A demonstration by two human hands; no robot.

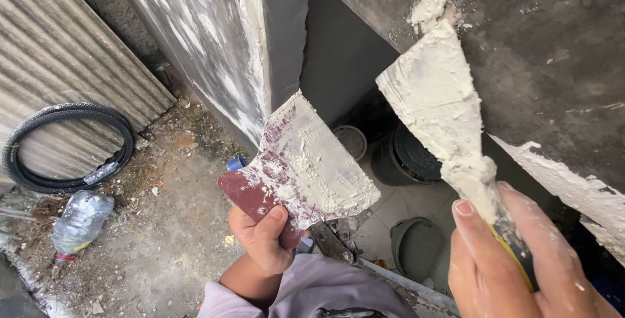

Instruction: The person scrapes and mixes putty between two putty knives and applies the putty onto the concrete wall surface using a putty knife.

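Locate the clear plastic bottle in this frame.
In the head view, the clear plastic bottle lies on the dirt ground at lower left, just below the black tyre leaning on the corrugated sheet.

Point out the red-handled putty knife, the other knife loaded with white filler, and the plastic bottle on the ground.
red-handled putty knife (312, 165), head view, middle of its smeared blade.
filler-loaded knife (433, 96), head view, centre of its coated blade.
plastic bottle (81, 220), head view, its clear body.

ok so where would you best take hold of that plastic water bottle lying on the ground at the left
Grip the crumpled clear plastic water bottle around its middle, coming from above with fingers across its width. It lies on its side on the dirt, so the rounded body faces up, while the ends sit low among debris. Both hands are occupied: the left hand holds a red-handled scraper, the right hand a plaster-coated putty knife.
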